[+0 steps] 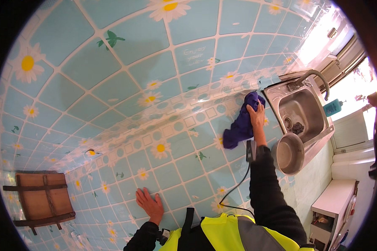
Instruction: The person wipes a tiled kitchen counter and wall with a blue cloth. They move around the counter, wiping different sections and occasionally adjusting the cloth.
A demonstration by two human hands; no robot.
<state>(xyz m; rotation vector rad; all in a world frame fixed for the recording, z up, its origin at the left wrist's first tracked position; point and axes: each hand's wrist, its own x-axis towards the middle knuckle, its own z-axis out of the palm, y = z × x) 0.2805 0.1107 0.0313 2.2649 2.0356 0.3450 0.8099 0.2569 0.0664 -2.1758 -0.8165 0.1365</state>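
Observation:
My right hand point(257, 115) presses on a bunched dark purple cloth point(241, 125), its fingers spread over the folds. The cloth lies on a blue counter surface point(188, 169) with a tile and daisy pattern, close to the wall and left of the sink. Farther left, my left hand point(150, 204) rests palm down on the same surface and holds nothing. Under my right forearm sits a small black device point(250, 151) with a black cable, partly hidden by the sleeve.
A stainless steel sink point(301, 106) with a curved faucet point(320, 77) holds a dark scrubber point(297, 128). A metal basin point(290, 153) stands at its near edge, a teal pump bottle point(332, 108) beyond. A wooden panel point(45, 197) is far left, a white cabinet point(333, 197) lower right.

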